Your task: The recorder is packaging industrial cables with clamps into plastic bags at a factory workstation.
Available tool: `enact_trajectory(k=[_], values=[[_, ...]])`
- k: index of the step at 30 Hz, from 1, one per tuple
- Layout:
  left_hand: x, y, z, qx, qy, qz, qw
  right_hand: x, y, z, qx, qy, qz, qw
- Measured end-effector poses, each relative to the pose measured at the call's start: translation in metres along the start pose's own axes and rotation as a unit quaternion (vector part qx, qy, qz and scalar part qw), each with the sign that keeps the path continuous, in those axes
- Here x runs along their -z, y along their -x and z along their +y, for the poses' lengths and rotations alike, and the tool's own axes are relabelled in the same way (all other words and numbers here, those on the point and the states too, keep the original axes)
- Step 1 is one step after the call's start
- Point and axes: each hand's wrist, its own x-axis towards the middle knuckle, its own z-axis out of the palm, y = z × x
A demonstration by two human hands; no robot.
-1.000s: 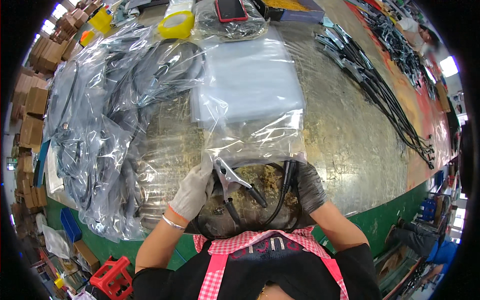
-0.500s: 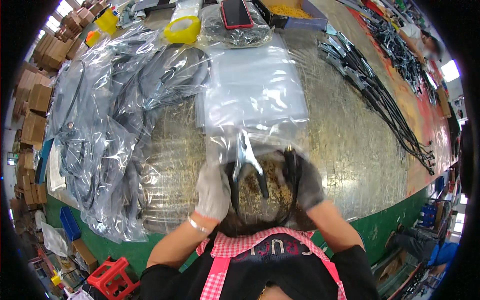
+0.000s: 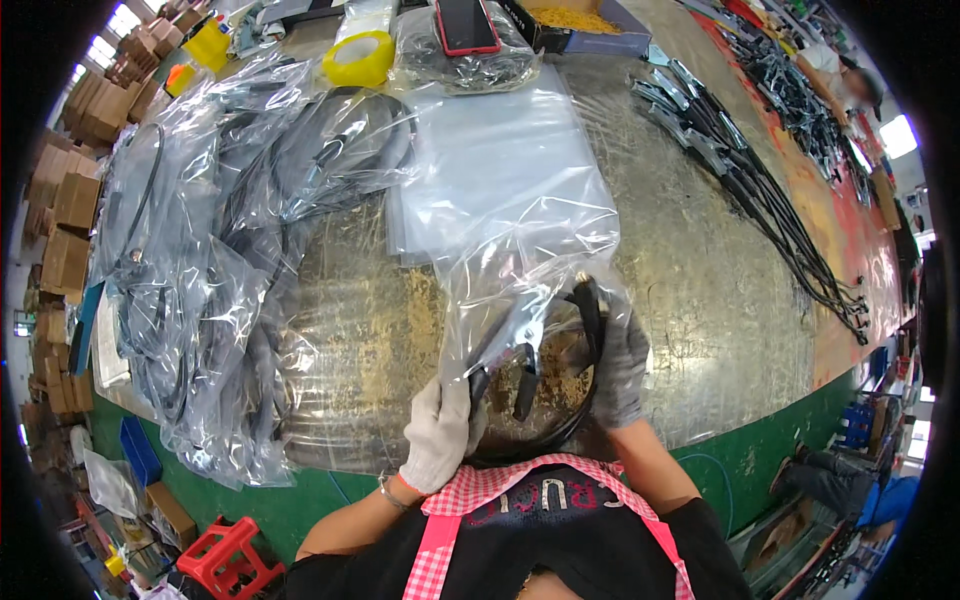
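Observation:
A coiled black cable (image 3: pixel 575 425) with a silver spring clamp (image 3: pixel 530 318) lies partly inside the mouth of a clear plastic bag (image 3: pixel 530 225). The clamp's black-sleeved handles point toward me. At the cable's other end, a brass-tipped connector (image 3: pixel 588 292) sits by my right hand (image 3: pixel 622 375), in a dark grey glove and closed on the coil's right side. My left hand (image 3: pixel 440 425), in a whitish glove, pinches the bag's near left edge beside one clamp handle; some of its fingertips are hidden. Under the bag is a stack of flat clear bags (image 3: pixel 490 140).
Bagged cables (image 3: pixel 210 260) cover the table's left side. Yellow tape (image 3: pixel 358 60), a phone (image 3: pixel 467 25) and a box of small yellow pieces (image 3: pixel 590 30) stand at the back. Unbagged clamp cables (image 3: pixel 750 175) lie right. A person (image 3: pixel 840 85) is at the far right.
The bag's mouth has come toward me over the clamp and connector. My left hand has moved nearer and slightly right, onto the bag's edge; my right hand has shifted slightly nearer.

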Motion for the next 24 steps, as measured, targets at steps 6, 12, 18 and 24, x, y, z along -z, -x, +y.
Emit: enact_trajectory(k=[6, 12, 18, 24], values=[[-0.004, 0.000, 0.006, 0.100, 0.198, 0.064, 0.973, 0.002, 0.028, 0.019, -0.004, 0.013, 0.027, 1.000], [0.002, -0.012, -0.047, 0.007, 0.258, 0.042, 0.965, 0.005, 0.062, 0.035, -0.166, -0.271, 0.053, 0.947], [-0.011, -0.003, -0.044, -0.257, -0.326, 0.095, 0.905, 0.012, 0.009, 0.020, -0.125, -0.374, 0.027, 0.919], [0.011, 0.018, 0.040, -0.367, -0.270, 0.100, 0.885, 0.039, -0.026, 0.010, 0.181, -0.275, -0.028, 0.944]])
